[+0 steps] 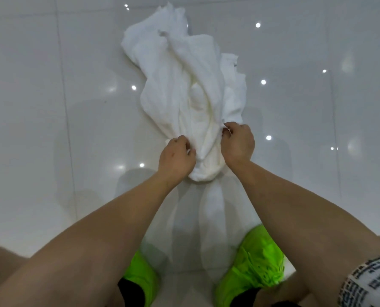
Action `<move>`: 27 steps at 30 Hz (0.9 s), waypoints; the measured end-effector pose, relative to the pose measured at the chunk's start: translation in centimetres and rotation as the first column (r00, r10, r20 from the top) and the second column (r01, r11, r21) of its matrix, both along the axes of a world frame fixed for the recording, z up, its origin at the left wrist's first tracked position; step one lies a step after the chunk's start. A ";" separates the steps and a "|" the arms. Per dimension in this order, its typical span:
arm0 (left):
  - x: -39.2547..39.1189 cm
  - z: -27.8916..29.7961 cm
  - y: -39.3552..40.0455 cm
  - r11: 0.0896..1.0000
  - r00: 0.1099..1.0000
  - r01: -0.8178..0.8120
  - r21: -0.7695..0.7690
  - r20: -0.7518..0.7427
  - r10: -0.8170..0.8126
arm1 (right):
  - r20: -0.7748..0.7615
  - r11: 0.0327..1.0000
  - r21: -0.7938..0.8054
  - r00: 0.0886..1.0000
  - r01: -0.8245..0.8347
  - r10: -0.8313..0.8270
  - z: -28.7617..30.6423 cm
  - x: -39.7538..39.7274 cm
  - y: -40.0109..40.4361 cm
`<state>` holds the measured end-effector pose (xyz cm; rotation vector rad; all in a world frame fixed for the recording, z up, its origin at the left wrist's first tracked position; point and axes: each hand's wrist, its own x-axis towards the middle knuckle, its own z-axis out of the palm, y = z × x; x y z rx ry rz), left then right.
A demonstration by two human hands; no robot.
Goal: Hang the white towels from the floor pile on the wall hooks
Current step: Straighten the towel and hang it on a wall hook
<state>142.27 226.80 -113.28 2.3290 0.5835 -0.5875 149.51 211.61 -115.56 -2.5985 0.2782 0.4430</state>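
A crumpled pile of white towels lies on the glossy white floor in front of me, stretching away from my feet. My left hand pinches the near left edge of the pile with curled fingers. My right hand pinches a fold at the near right edge. Between the two hands the cloth is gathered into a bunch. No wall hooks are in view.
The white tiled floor reflects ceiling lights and the towels. My two feet in bright green shoes, left and right, stand just behind the pile. Bare floor lies to the left and right of the towels.
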 end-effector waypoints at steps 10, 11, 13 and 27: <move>0.0 21.8 -0.1 0.993 0.991 0.121 0.000 -0.059 -0.121 | 0.017 0.997 0.074 1.000 0.019 -0.020 23.4 -3.5 -2.4; 0.3 25.8 -0.6 0.991 0.990 0.137 0.000 -0.046 -0.137 | 0.022 0.998 0.066 1.000 0.017 -0.018 27.3 -3.5 -2.6; 1.2 34.3 -1.5 0.983 0.983 0.182 0.002 -0.008 -0.182 | 0.024 0.997 0.077 0.999 0.023 -0.025 35.5 -3.0 -3.0; 17.2 85.9 -16.8 0.818 0.774 0.564 -0.116 0.420 -0.474 | 0.162 0.841 0.540 0.977 0.031 -0.140 89.1 9.0 -17.6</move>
